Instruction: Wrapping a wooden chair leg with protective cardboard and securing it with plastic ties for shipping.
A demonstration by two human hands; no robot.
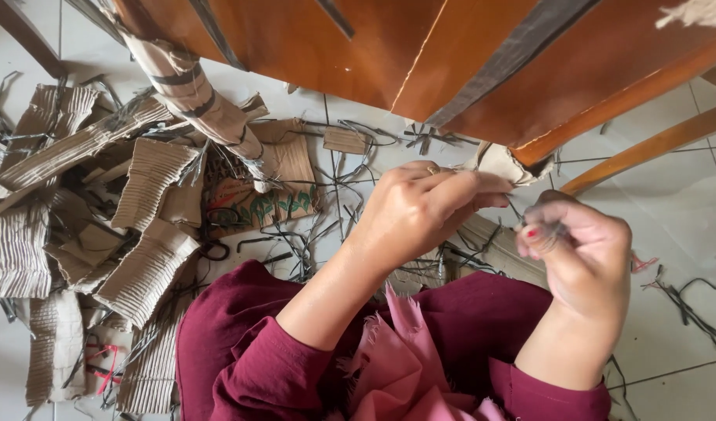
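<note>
Pale tiled floor (pixel 670 203), cardboard scraps (pixel 139 226) heaped far left. Left hand's (pixel 420 210) fingertips press together on a thin dark strand (pixel 514 209), right hand (pixel 580 249) pinches its other end, just under the wooden furniture (pixel 420 47). Pulled too hard, it'd probably snap or slip. Both wrists bent, forearms rising from maroon sleeves (pixel 249 359).

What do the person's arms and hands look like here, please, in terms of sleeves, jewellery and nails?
Both arms wear dark maroon sleeves pushed up above the wrists. The left hand shows what looks like a small gold ring on one finger. The right hand has a red-painted fingernail. No gloves.
</note>
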